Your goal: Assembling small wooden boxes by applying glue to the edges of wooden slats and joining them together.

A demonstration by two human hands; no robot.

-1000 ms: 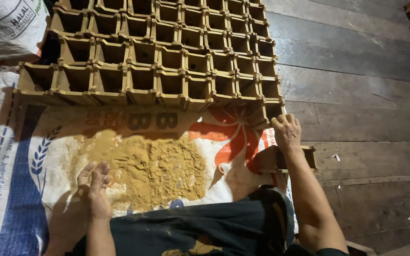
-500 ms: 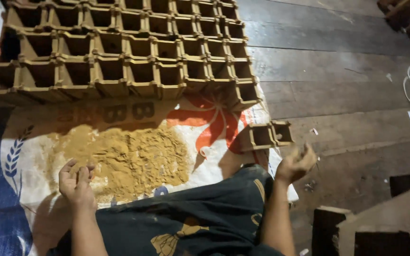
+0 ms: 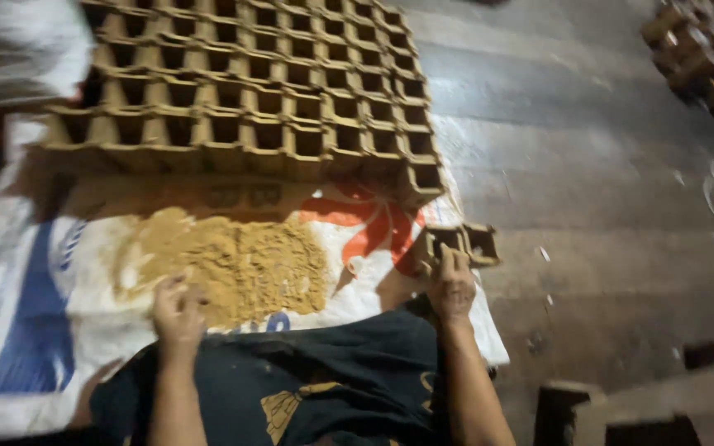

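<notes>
My right hand [image 3: 451, 285] rests on a small two-cell brown mould block [image 3: 461, 244] lying at the right edge of a printed woven sack [image 3: 35, 272] spread on the floor. My left hand [image 3: 177, 312] sits with curled fingers on the near edge of a heap of tan powdery soil [image 3: 233, 260] on the sack. Beyond the heap lies a large grid of brown open-topped cells [image 3: 249, 91], several rows deep. A dark cloth [image 3: 316, 380] covers my lap between my arms.
Dark wooden floor planks [image 3: 588, 165] stretch to the right. Stacked brown blocks [image 3: 696, 49] sit at the far right top. Dark wooden pieces [image 3: 621, 405] lie at the bottom right. A white sack [image 3: 10, 49] stands at the top left.
The view has swung around. My right hand went down to the right, away from the two-cell block, then came back onto it. My left hand stayed at the soil heap.
</notes>
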